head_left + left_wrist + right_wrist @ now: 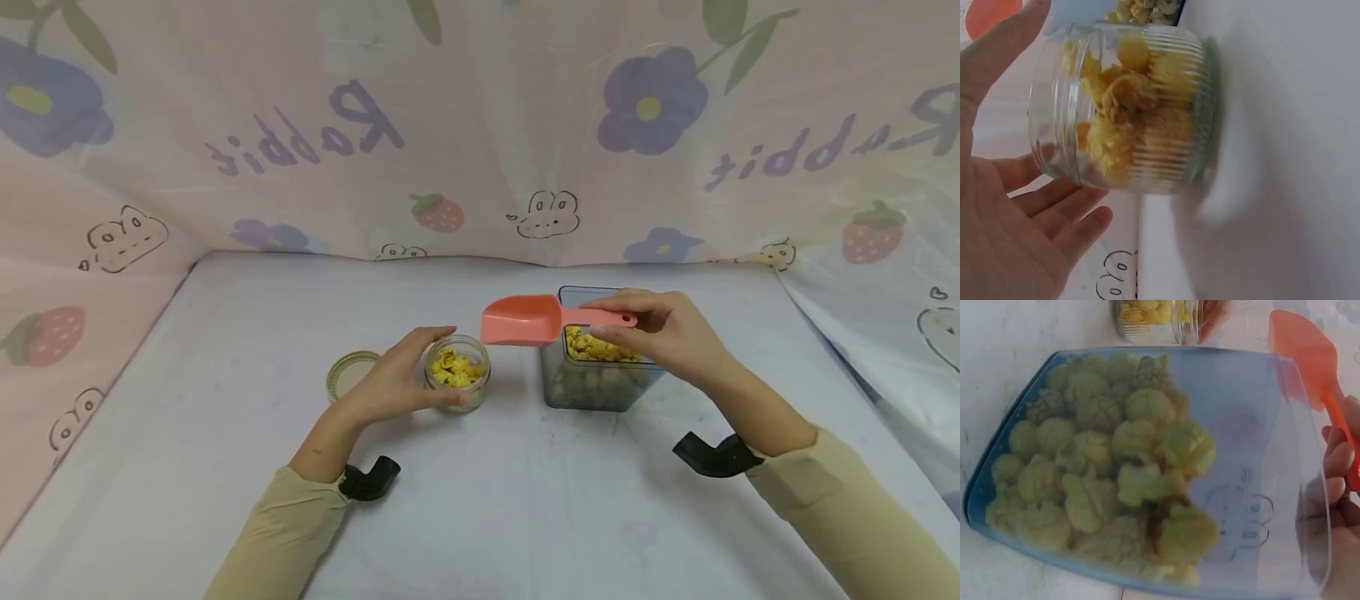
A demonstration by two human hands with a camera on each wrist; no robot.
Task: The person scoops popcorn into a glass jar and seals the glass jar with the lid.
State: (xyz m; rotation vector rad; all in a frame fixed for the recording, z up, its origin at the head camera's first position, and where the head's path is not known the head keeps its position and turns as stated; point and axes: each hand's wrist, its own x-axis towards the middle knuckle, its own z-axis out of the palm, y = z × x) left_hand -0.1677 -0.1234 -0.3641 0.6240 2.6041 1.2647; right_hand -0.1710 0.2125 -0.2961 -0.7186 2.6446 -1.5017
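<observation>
A small glass jar [458, 372] with yellow popcorn inside stands upright on the table. My left hand [397, 375] holds it loosely from the left, thumb along the near side and fingers behind; the jar's ribbed wall [1172, 106] shows in the left wrist view. My right hand [663, 333] pinches the handle of a coral scoop [522, 320], raised level with its bowl toward the jar. No popcorn shows in the bowl. Below that hand stands a clear bluish container [592, 387], partly filled with popcorn [1097, 462]; the hand hides part of its rim.
A round gold-rimmed lid [347, 372] lies on the table left of the jar, partly behind my left hand. The white table [480, 508] meets a printed curtain [480, 150] at the back and sides. Black wrist mounts [716, 456] sit on both forearms.
</observation>
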